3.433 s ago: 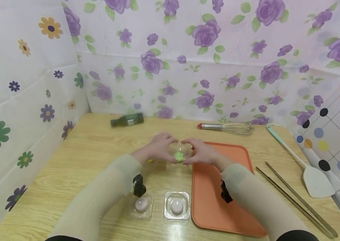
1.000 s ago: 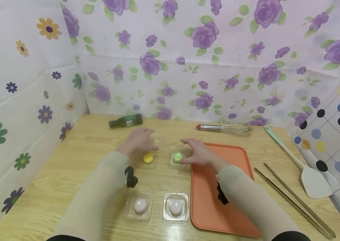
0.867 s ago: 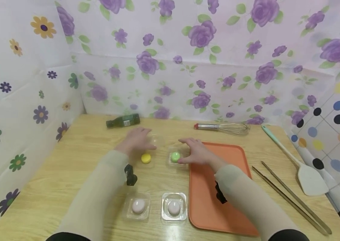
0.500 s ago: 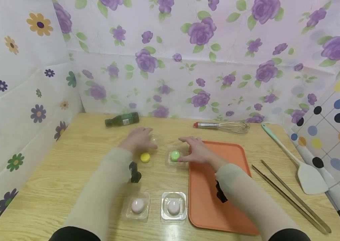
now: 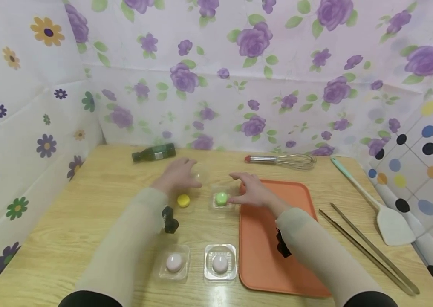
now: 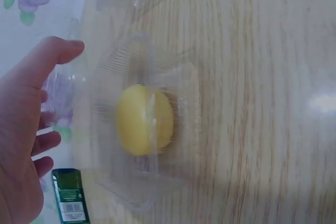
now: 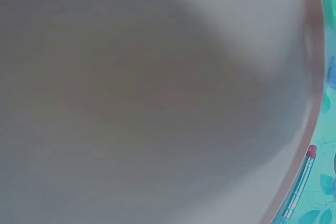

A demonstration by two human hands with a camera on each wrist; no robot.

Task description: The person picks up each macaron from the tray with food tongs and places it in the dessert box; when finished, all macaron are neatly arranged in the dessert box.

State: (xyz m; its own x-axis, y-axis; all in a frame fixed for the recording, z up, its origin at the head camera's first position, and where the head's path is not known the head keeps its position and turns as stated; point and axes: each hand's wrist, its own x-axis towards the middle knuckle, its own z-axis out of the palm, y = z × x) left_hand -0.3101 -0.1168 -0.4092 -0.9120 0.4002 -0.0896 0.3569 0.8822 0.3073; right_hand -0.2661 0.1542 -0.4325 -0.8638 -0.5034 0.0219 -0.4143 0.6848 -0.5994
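Note:
In the head view a yellow macaron (image 5: 183, 201) lies in a clear plastic box, whose raised clear lid (image 5: 198, 174) stands behind it. My left hand (image 5: 176, 175) holds that lid between thumb and fingers. The left wrist view shows the yellow macaron (image 6: 143, 120) behind see-through plastic, beside the hand (image 6: 23, 114). To its right, a green macaron (image 5: 221, 198) sits in another clear box. My right hand (image 5: 252, 190) hovers at that box's right side, fingers curved and apart, holding nothing. A blurred pale surface fills most of the right wrist view.
Two pale pink macarons, left (image 5: 174, 262) and right (image 5: 220, 264), sit in clear boxes nearer me. An orange tray (image 5: 270, 260) lies under my right arm. Around are a green bottle (image 5: 154, 152), whisk (image 5: 281, 160), tongs (image 5: 368, 248) and spatula (image 5: 394, 226).
My hands were together over the green macaron's box. My left hand has since moved left to the yellow macaron's lid; the right hand stayed by the green one. Lately both barely move.

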